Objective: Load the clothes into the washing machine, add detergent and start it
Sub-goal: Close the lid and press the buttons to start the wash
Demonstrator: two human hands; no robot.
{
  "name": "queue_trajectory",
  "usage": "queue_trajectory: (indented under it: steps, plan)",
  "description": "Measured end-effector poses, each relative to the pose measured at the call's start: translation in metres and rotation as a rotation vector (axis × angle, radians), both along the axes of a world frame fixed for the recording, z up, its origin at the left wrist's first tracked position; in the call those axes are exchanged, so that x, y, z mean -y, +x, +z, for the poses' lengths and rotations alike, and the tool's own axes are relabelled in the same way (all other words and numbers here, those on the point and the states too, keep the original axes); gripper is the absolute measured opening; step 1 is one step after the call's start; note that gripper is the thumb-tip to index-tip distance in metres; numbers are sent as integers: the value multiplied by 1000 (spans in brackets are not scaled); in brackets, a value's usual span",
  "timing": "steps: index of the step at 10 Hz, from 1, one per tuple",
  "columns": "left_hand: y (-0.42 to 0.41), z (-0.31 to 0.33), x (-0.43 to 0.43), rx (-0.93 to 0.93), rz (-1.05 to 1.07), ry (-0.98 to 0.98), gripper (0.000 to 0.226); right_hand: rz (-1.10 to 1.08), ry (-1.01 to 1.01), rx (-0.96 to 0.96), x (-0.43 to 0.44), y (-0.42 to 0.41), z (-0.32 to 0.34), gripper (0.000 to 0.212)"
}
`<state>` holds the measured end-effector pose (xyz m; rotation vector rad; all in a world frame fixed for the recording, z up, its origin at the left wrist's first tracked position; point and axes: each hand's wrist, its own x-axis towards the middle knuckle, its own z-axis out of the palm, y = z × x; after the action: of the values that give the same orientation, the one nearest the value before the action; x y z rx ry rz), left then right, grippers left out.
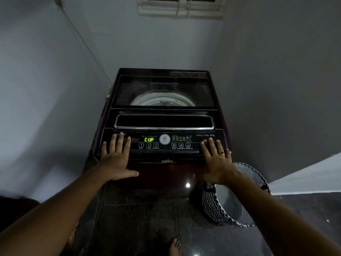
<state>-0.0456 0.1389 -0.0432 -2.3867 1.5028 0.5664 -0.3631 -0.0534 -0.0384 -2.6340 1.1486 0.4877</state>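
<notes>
A dark top-loading washing machine (163,119) stands against the back wall with its glass lid (163,91) down; the white drum rim shows through the glass. Its control panel (164,143) is lit and the green display (149,139) reads "CUP". My left hand (116,159) rests flat on the panel's left end, fingers straight, thumb over the front edge. Flat on the panel's right end lies my right hand (217,161), which wears a ring. Neither hand holds anything. No clothes or detergent are visible.
A zigzag-patterned black and white laundry basket (239,215) stands on the dark tiled floor to the right of the machine. Grey walls close in on both sides. A window (181,6) is high on the back wall. My bare foot (175,246) shows at the bottom.
</notes>
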Motion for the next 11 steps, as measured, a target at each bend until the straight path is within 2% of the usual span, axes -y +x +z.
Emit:
queue_trajectory:
  steps: [11]
  plan:
    - [0, -1, 0, -10, -6, -8, 145, 2, -16, -9, 0, 0, -1, 136]
